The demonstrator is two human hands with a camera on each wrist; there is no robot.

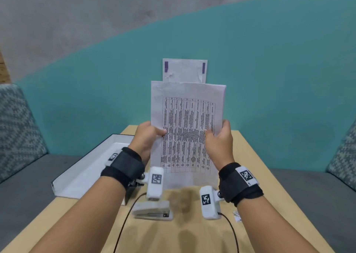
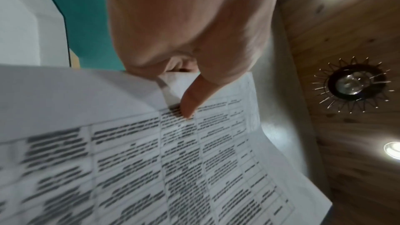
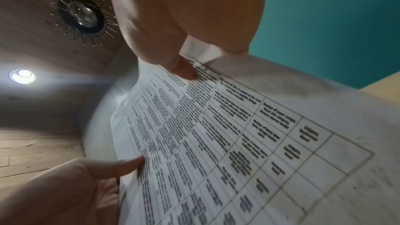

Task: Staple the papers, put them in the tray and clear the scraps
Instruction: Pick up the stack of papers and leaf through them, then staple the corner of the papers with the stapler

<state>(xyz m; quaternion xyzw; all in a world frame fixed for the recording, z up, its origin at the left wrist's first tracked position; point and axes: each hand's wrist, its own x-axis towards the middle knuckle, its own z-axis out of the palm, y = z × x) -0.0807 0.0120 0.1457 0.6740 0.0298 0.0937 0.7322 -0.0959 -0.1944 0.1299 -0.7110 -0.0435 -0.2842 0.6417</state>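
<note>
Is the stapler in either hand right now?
No. The stapler lies on the table, while the left hand and right hand both hold the papers upright.

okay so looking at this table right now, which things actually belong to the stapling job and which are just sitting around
Part of the job:
- papers, held upright by the left hand and right hand
- stapler on the table
- white tray at the left
- small scrap near the right wrist

Just lying about:
- sheet taped to the wall
- patterned cushion
</note>
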